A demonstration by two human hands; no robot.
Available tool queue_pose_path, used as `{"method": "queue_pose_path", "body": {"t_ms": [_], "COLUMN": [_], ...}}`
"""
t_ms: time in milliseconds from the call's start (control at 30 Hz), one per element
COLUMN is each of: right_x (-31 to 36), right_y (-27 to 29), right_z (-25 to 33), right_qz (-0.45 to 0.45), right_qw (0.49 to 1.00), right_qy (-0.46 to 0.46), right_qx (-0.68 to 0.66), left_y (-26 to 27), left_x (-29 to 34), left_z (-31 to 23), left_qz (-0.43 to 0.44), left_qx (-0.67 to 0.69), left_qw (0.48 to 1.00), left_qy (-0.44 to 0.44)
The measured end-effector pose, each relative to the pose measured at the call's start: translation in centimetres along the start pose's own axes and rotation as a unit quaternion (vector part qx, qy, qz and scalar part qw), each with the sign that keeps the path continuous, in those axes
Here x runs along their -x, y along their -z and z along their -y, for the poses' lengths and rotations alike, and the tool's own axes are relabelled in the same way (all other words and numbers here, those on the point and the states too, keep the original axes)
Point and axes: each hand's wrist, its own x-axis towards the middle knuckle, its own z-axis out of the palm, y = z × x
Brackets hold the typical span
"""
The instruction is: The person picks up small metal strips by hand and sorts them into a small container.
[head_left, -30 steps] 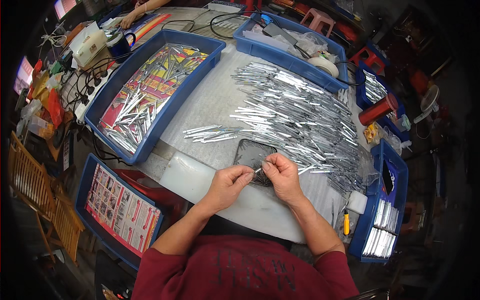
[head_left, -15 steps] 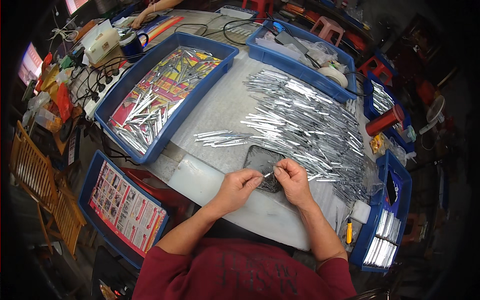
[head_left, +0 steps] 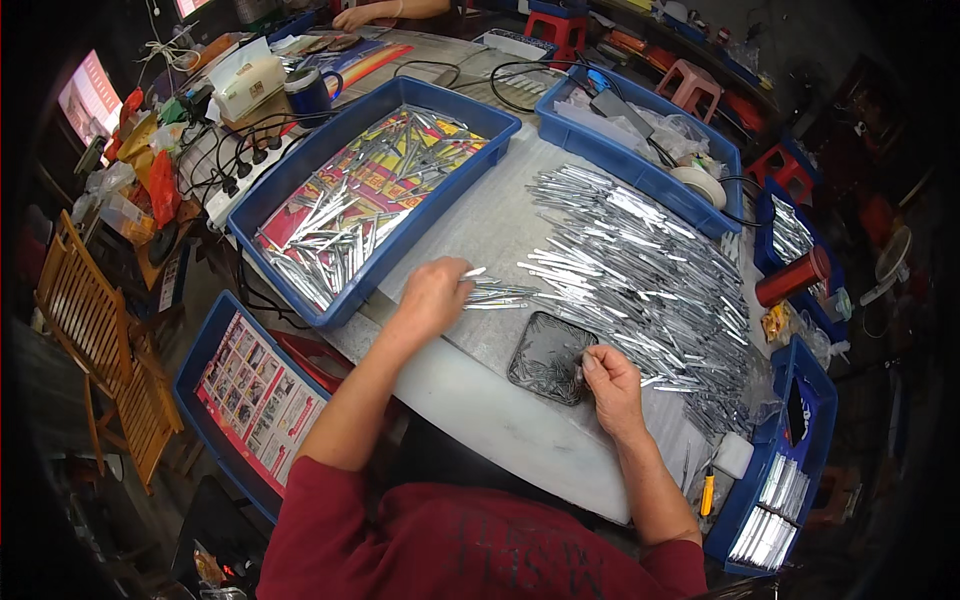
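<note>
The shallow black tray, full of small dark thin pieces, sits on the worktable; call it the centre of the clock, with twelve at the far side. At four o'clock, just beside it, the right hand has its fingers bent in and their tips at the tray's rim; I cannot tell whether they are clamped on anything. At ten o'clock the left hand has thumb and fingers together on a slim silvery strip, its tip poking out past them. A small group of strips lies near eleven, beside that hand. Between one and two spreads a large heap of silvery metal strips. Beyond the left hand, between ten and eleven, stands a blue bin of scattered strips on printed paper. At one, past the heap, another blue bin holds plastic bags and a cable. At four, near the edge, lie a yellow-handled tool and a white block. Farther out at eleven rests another person's hand.
</note>
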Motion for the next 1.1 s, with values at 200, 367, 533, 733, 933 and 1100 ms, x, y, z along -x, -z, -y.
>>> {"method": "queue_pose_path", "body": {"t_ms": [200, 367, 533, 733, 933, 1100], "right_x": [0.4, 0.2, 0.2, -0.5, -1.5, -1.7], "right_y": [0.5, 1.1, 1.8, 2.4, 2.5, 1.7], "right_z": [-0.1, -0.5, 0.0, 0.3, -0.9, -0.6], "right_qz": [-0.022, -0.042, -0.056, -0.051, 0.025, 0.048], "right_qw": [1.000, 0.999, 0.995, 0.940, 0.849, 0.801], "right_qy": [-0.004, 0.010, 0.024, 0.116, 0.228, 0.216], "right_qx": [0.013, 0.024, 0.074, 0.316, 0.476, 0.557], "left_y": [0.0, -0.5, 1.4, 1.7, 0.5, -0.3], "left_x": [-2.4, -2.3, -1.5, 1.8, 4.9, 6.2], "left_z": [2.4, 3.1, 1.3, -2.5, -3.9, -4.2], "left_qz": [0.146, 0.127, 0.046, 0.116, 0.172, 0.168], "left_qx": [-0.066, -0.048, 0.019, 0.154, 0.234, 0.267], "left_qw": [0.986, 0.990, 0.996, 0.978, 0.955, 0.948], "left_qy": [0.047, 0.029, 0.075, 0.081, 0.058, 0.050]}}
